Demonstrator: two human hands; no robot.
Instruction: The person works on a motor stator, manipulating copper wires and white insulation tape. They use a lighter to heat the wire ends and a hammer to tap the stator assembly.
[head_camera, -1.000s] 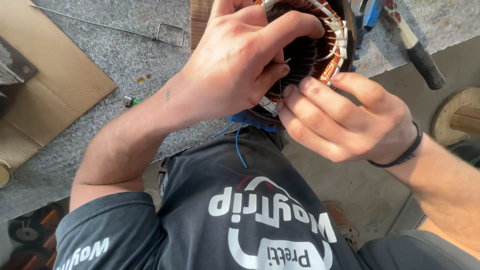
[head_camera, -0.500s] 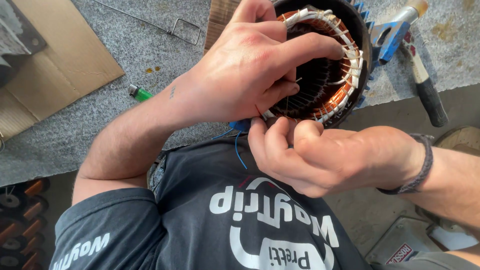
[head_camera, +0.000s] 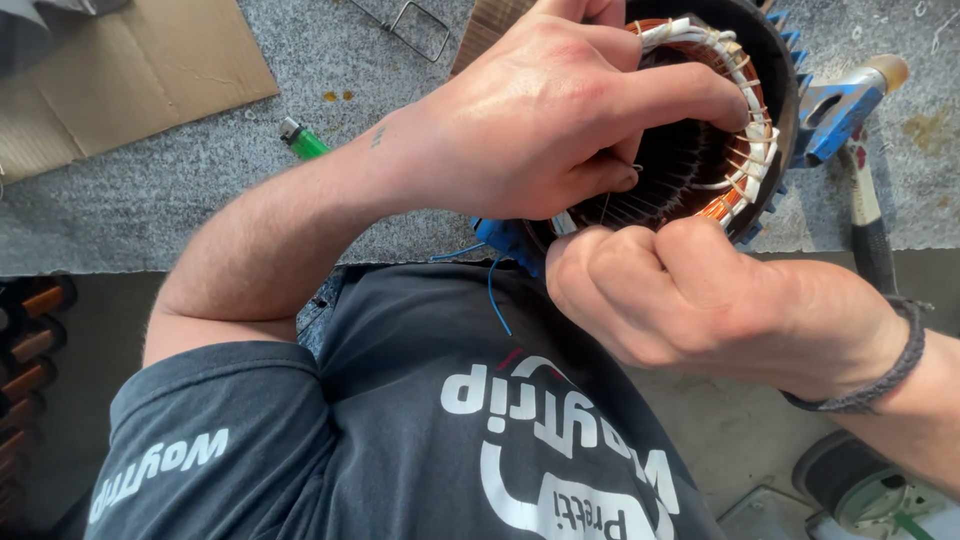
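The motor stator (head_camera: 745, 130) is a round, dark metal ring with blue fins showing along its outer edge. Inside it run copper windings, bound at the rim with white lacing and sleeving that loop around the coil heads. It stands tilted on its edge at the lip of the grey worktop, its open bore facing the person. The left hand (head_camera: 545, 115) lies over its near-left rim with fingers reaching into the bore; the right hand (head_camera: 700, 300) is closed in a fist just below its lower rim, touching the windings. A thin blue wire (head_camera: 495, 290) hangs from its underside, between the two hands.
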